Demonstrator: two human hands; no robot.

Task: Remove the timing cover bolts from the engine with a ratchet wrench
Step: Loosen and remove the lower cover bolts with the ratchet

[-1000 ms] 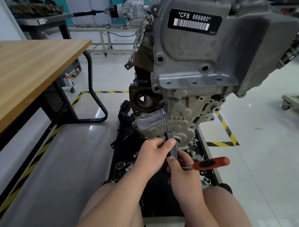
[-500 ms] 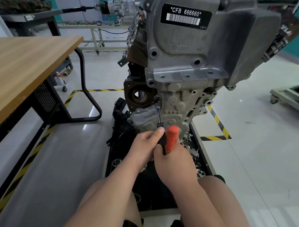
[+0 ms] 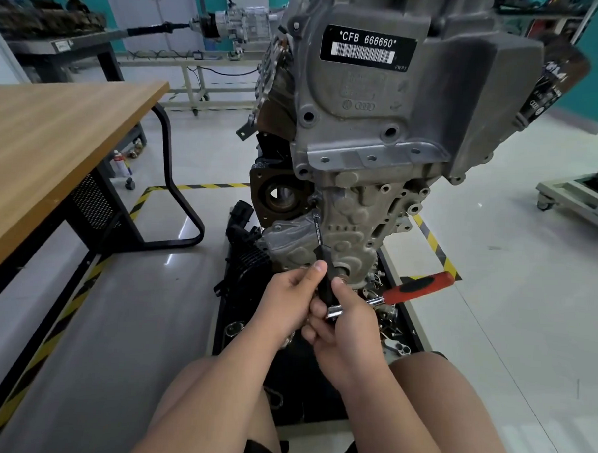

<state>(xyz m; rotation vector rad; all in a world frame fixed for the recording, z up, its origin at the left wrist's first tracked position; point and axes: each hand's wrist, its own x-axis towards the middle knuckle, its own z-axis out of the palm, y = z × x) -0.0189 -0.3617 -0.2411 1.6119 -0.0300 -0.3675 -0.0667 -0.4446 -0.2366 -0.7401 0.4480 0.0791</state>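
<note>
Head view: the ratchet wrench [image 3: 414,289] lies by the foot of the timing cover [image 3: 355,228], red handle pointing right. From its head a long extension [image 3: 319,234] slants up and far to the cover's left edge, probably onto a bolt; the tip is too small to tell. The left hand [image 3: 287,301] pinches the extension's black grip; the right hand [image 3: 348,331] wraps the ratchet head.

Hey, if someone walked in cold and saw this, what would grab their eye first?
The big grey cast-metal engine fills the upper middle, with a black label reading CFB 666660 near its top. Below it, the left hand pinches a long black extension bar running up to the engine. The right hand grips the head of a ratchet wrench with a red-and-black handle.
</note>
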